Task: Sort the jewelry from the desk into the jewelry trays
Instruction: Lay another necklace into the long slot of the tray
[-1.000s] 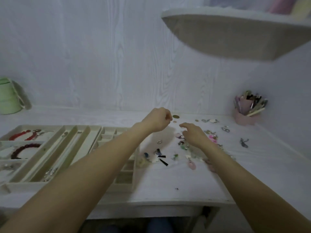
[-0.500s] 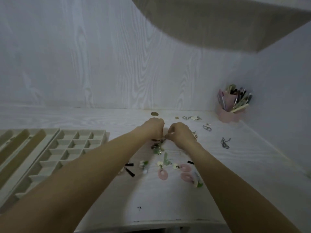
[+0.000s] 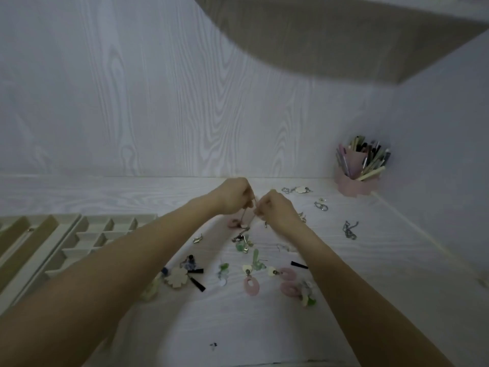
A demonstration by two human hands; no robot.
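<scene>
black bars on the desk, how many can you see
3. One black bar lies right of the pile, by the right forearm; one beside the cream flower; one just below it. The arms may hide more.

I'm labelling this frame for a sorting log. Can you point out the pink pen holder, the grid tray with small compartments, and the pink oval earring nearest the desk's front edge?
pink pen holder [image 3: 354,184], head view, on its front wall.
grid tray [image 3: 87,251], head view, on a divider wall.
pink oval earring [image 3: 251,286], head view, on its oval loop.

pink pen cup [image 3: 356,181], overhead shelf [image 3: 344,35]
</scene>
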